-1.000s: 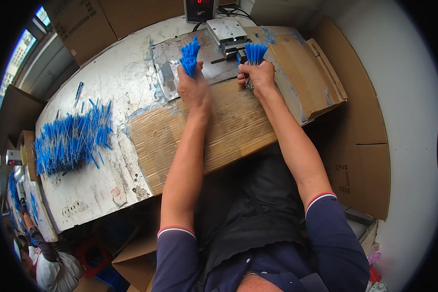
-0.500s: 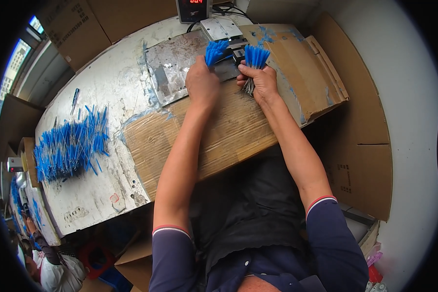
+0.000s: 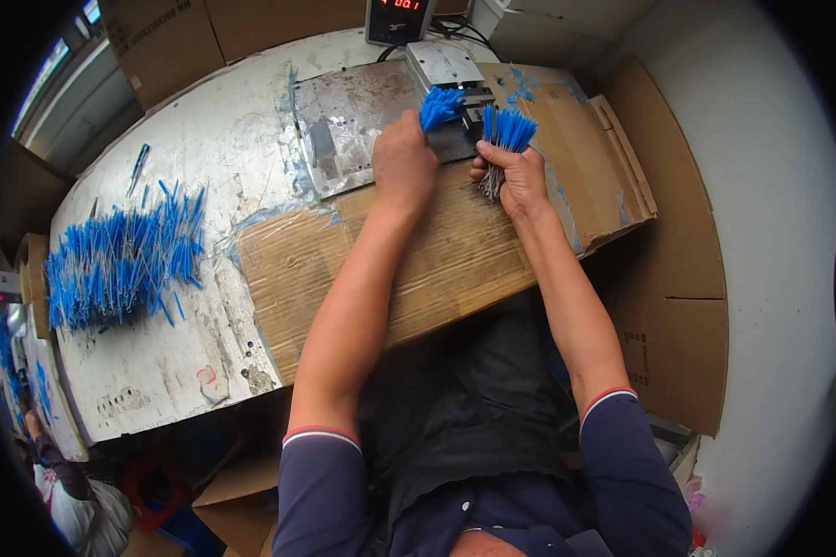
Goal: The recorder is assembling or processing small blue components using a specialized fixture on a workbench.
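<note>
**Two blue bundles held at the small press**

Head view: the left hand (image 3: 404,165) was closed around a bundle of blue-tipped wires (image 3: 441,105), with the blue ends pushed forward against the small metal machine (image 3: 455,79) at the far edge of the table (image 3: 158,121). It seemed that the hand held them this way so the tips could meet the machine. The right hand (image 3: 515,176) was also closed, gripping a second bundle (image 3: 503,139) upright, blue ends up and bare metal ends pointing down below the fist, just beside the machine; probably it was kept near as a ready stock. Both forearms lay over a cardboard sheet (image 3: 455,260), which covered the table in front of the person, perhaps to soften the edge. A metal plate (image 3: 344,130) lay under the machine, to the left of it.

By count: two bundles in the hands, one big pile of blue wires (image 3: 121,265) well apart at the left, one loose blue piece (image 3: 137,162) near the far edge, one red-digit display (image 3: 399,14) behind the machine.
</note>
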Demonstrator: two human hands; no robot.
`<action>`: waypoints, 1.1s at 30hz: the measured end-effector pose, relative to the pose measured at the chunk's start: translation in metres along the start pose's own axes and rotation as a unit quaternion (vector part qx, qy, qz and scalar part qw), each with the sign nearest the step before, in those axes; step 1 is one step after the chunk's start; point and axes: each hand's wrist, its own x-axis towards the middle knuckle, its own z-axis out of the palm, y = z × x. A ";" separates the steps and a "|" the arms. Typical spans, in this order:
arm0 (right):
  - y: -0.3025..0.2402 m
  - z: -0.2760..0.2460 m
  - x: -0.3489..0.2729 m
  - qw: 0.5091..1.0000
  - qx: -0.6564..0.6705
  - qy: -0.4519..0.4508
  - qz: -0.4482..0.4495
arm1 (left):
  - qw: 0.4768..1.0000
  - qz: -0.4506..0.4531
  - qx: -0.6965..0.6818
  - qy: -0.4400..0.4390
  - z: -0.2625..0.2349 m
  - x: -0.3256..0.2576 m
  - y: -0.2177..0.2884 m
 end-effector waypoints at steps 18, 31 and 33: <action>0.001 0.025 -0.005 0.995 -0.052 -0.066 0.045 | 0.925 -0.142 -0.352 0.015 -0.007 0.001 0.002; -0.004 0.026 -0.022 0.994 -0.037 -0.087 0.050 | 0.943 -0.121 -0.309 -0.004 -0.002 0.001 -0.002; -0.004 0.023 -0.023 0.993 -0.047 -0.093 0.052 | 0.935 -0.148 -0.321 -0.002 -0.003 0.000 -0.001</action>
